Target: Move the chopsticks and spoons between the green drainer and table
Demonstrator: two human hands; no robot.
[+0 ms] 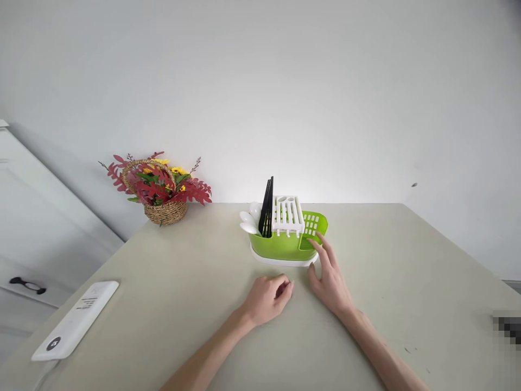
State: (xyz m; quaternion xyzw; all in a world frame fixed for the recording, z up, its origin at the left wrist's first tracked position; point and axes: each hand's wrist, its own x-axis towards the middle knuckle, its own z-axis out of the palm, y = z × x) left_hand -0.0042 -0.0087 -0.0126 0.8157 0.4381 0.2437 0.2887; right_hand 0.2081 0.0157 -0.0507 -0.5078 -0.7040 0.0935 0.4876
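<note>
A green cutlery caddy (280, 245) with a white slotted insert (287, 214) stands on a white base on the table. Black utensils (267, 209) stand upright in its left part, and white spoons (249, 220) stick out on its left side. My right hand (330, 277) is open, fingers stretched out, fingertips touching the caddy's right end. My left hand (268, 296) rests on the table just in front of the caddy, fingers curled loosely under with nothing visible in them.
A wicker basket of red and yellow artificial flowers (160, 190) stands at the table's back left corner. A flat white device (75, 320) lies near the table's left edge. A white cabinet with a dark handle (27, 284) is beyond the left edge. A plain wall is behind the beige table (407, 271).
</note>
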